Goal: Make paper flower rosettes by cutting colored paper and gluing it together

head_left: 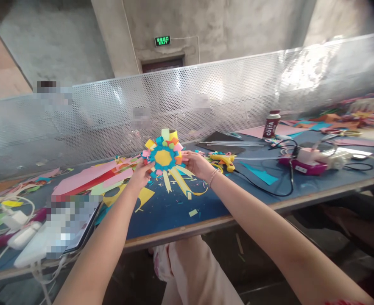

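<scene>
Between my two hands, a colourful paper rosette [163, 158] is held up above the blue table [171, 214]. It has a yellow centre, a blue ring, looped strips of several colours around the rim, and pale and yellow paper tails hanging below. My left hand [141, 173] is closed on its left edge. The fingers of my right hand [196, 163] pinch its right edge. Just right of my right hand lies a yellow hot glue gun [223, 161] with a black cord. Yellow paper offcuts [145, 197] lie near my left wrist.
A tablet [75, 224] and white cables are at the left. Pink paper sheets [85, 178] lie behind them. To the right are a blue paper piece [260, 173], a purple power strip [304, 165] and a dark red bottle [272, 124]. A perforated metal screen [110, 123] borders the far side.
</scene>
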The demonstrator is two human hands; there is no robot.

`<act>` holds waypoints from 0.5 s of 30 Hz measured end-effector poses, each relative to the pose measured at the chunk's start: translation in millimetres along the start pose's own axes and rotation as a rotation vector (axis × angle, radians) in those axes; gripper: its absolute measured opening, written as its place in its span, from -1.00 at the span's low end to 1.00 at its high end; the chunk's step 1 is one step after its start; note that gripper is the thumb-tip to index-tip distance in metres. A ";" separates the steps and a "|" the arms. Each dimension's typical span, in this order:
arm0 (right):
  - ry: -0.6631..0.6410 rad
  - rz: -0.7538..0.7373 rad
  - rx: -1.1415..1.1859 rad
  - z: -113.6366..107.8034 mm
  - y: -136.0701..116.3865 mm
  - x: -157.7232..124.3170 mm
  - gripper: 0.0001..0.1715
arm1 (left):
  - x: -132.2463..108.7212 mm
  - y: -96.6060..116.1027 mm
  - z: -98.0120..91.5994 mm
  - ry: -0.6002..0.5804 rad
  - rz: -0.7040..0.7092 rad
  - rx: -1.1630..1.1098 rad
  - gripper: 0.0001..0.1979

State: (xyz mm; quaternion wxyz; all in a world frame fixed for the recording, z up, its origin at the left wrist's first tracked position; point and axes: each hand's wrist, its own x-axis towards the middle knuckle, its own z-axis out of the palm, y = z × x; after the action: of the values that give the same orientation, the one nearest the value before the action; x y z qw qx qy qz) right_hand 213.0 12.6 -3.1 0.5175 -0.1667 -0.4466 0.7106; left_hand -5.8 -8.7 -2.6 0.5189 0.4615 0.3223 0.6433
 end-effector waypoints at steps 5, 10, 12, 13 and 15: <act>-0.030 0.009 0.012 3.6 -2.8 -2.2 -0.78 | 0.7 -0.5 -1.6 -0.045 0.008 -0.032 -0.65; -0.008 -0.144 -0.104 5.1 -2.5 -1.6 -0.76 | 5.4 -0.9 -6.0 -0.100 0.073 -0.047 -0.69; 0.012 -0.271 -0.215 4.9 -4.1 -1.5 -0.77 | 6.1 1.5 -7.7 -0.109 0.146 -0.030 -0.69; 0.021 -0.338 -0.295 4.9 -5.6 -1.9 -0.80 | 5.8 3.3 -8.7 -0.122 0.182 -0.007 -0.70; 0.024 -0.453 -0.465 5.3 -9.8 -3.6 -0.86 | 4.5 7.2 -11.3 -0.152 0.225 0.078 -0.73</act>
State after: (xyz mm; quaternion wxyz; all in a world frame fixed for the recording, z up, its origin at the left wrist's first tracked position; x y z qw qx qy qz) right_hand 216.6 7.7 6.9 0.6159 -0.1853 -0.6164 0.4544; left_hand -19.2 -5.5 0.8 0.4482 0.5621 0.2531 0.6474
